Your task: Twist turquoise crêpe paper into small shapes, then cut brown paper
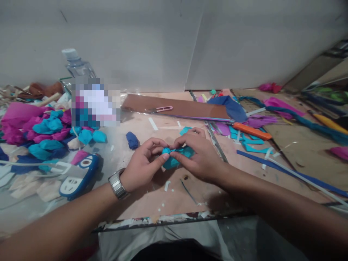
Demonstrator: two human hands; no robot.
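Both my hands pinch one piece of turquoise crepe paper [174, 162] over the middle of the work board. My left hand [145, 159], with a metal watch [118, 184] on its wrist, grips the bunched left end between thumb and forefinger. At the wider right part, my right hand [201, 154] presses its thumb and fingers on the paper, covering some of it. A dark blue crumpled paper piece [132, 140] lies just left of my left hand. Behind my right hand sits a small turquoise scrap [185, 130].
Pink, turquoise and blue paper pieces [49, 125] heap on the left beside a blue-and-white character-shaped device [81, 175] with a cable. Farther back are a clear bottle [78, 65], brown sheets [185, 107] and pink-handled snips [164, 108]. An orange cutter [252, 131] lies right among turquoise scraps.
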